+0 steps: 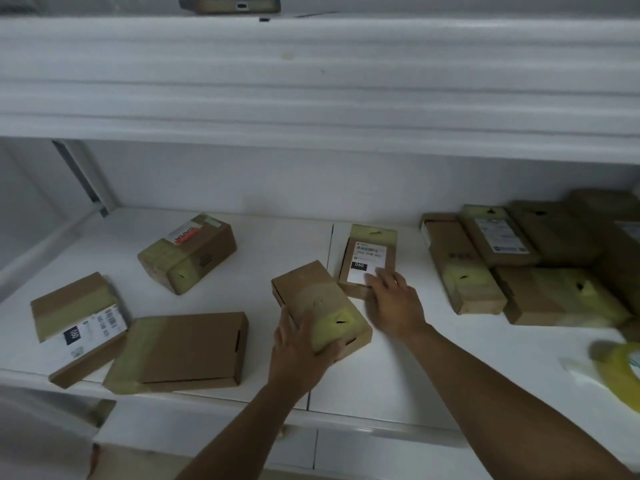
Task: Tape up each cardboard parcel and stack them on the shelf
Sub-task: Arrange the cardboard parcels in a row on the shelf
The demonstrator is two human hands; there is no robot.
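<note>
On the white shelf [381, 375] lie several cardboard parcels sealed with yellowish tape. My left hand [301, 348] grips the near end of a small taped parcel [311, 289] in the middle, fingers curled over its taped top. Just right of it, my right hand [394, 303] rests with fingers spread on the near edge of a labelled parcel [369, 251] marked 060. A roll of yellow tape [620, 368] lies at the right edge, blurred.
Three more parcels lie at left: one labelled [76, 323], one flat [187, 351], one thicker [188, 254]. A cluster of several parcels [519, 261] sits at the right. An upper shelf board [311, 81] overhangs, with a dark phone-like object [228, 5] on top.
</note>
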